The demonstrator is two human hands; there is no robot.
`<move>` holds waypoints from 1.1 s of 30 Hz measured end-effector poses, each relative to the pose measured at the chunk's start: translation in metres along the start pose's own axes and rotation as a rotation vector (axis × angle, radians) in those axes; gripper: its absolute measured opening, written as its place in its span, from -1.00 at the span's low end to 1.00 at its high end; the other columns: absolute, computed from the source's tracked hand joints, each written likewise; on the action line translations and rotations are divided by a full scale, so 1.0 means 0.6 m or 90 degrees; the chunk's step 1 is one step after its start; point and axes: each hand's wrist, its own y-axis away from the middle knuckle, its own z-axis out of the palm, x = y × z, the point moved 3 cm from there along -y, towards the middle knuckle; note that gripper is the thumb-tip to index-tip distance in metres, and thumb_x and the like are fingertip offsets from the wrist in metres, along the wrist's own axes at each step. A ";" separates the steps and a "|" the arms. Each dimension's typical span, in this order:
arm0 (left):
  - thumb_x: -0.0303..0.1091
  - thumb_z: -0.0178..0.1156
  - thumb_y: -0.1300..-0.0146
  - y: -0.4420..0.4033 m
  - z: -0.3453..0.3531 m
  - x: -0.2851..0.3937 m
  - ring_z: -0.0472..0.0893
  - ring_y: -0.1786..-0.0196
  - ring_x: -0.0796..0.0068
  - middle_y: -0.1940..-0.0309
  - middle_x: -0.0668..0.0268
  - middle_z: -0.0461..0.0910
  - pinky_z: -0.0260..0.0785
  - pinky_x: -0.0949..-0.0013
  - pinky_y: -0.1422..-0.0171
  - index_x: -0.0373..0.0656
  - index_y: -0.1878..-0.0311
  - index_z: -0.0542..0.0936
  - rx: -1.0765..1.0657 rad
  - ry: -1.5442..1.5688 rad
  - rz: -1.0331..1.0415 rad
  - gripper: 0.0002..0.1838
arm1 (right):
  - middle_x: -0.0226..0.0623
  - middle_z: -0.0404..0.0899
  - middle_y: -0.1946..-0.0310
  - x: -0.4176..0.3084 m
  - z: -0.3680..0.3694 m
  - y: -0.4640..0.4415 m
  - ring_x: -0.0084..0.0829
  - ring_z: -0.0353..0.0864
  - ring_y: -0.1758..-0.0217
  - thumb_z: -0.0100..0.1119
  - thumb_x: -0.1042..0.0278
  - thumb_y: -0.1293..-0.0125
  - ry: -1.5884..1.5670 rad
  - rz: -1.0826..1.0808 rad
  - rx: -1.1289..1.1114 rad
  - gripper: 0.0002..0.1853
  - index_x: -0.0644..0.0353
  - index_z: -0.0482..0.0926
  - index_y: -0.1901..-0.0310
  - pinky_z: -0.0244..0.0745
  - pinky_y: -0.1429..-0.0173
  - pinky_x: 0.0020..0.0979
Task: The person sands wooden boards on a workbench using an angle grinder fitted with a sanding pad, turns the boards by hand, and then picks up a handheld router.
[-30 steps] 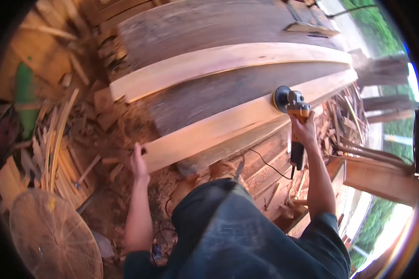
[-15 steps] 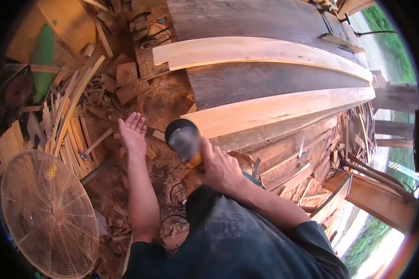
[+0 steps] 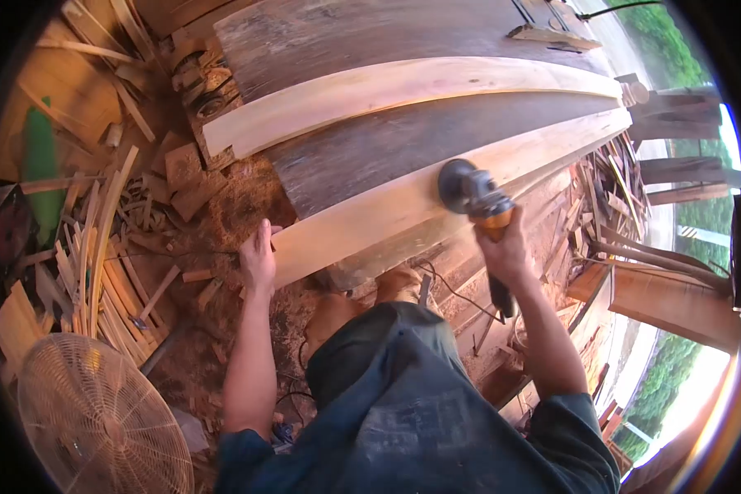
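Note:
A long pale board [image 3: 362,218] lies along the near edge of a dark worktable [image 3: 346,160]. My left hand [image 3: 258,257] is at the board's left end, its fingers closed round the end edge. My right hand [image 3: 506,247] is wrapped round the body of an orange and black power sander [image 3: 477,196]. The sander's round disc rests on the board's face, right of its middle. A second pale board [image 3: 403,85] lies farther back on the table, with a notch at its left end.
A round fan guard [image 3: 107,420] stands at the lower left, below a pile of thin wood strips [image 3: 111,280]. Wood scraps and sawdust cover the floor. A cord [image 3: 461,295] trails near the sander. Timber beams [image 3: 675,305] are at the right.
My right hand and the sander have moved from the board's left end to the right along it. My left hand, open and off the board half a second ago, is now on its end.

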 end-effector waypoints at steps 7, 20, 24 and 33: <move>0.06 0.04 -0.62 -0.012 -0.009 -0.015 0.68 0.13 0.36 0.23 0.19 0.77 0.48 0.28 -0.06 -0.37 0.08 0.76 0.007 -0.048 0.038 -0.41 | 0.30 0.67 0.07 -0.096 0.043 0.076 0.28 0.72 0.04 0.43 0.10 -0.22 0.046 0.102 -0.138 -0.21 0.14 0.20 -0.36 0.64 -0.03 0.09; -0.02 0.03 -0.62 0.009 0.001 0.024 0.66 0.10 0.38 0.17 0.19 0.73 0.49 0.29 -0.04 -0.41 0.07 0.70 -0.007 -0.084 0.024 -0.46 | 0.20 0.70 0.15 0.064 -0.101 -0.047 0.31 0.72 0.07 0.45 0.12 -0.26 0.003 0.066 0.059 -0.30 0.10 0.23 -0.27 0.64 0.04 0.15; -0.05 0.04 -0.62 -0.006 -0.008 0.003 0.66 0.09 0.39 0.15 0.20 0.74 0.49 0.30 -0.05 -0.40 0.07 0.71 0.003 -0.092 0.033 -0.49 | 0.02 0.63 0.14 0.205 -0.171 -0.155 -0.14 0.70 0.06 0.45 0.19 -0.33 -0.067 0.055 0.171 -0.38 0.25 0.24 -0.18 0.60 0.02 -0.10; 0.16 -0.05 -0.61 -0.020 -0.048 -0.017 0.67 0.02 0.42 0.05 0.26 0.73 0.49 0.30 -0.13 -0.26 -0.12 0.65 -0.046 0.238 -0.102 -0.40 | 0.03 0.59 0.17 0.084 -0.073 -0.059 -0.10 0.64 0.12 0.36 0.17 -0.41 -0.072 -0.042 0.074 -0.44 0.20 0.24 -0.20 0.55 0.00 -0.07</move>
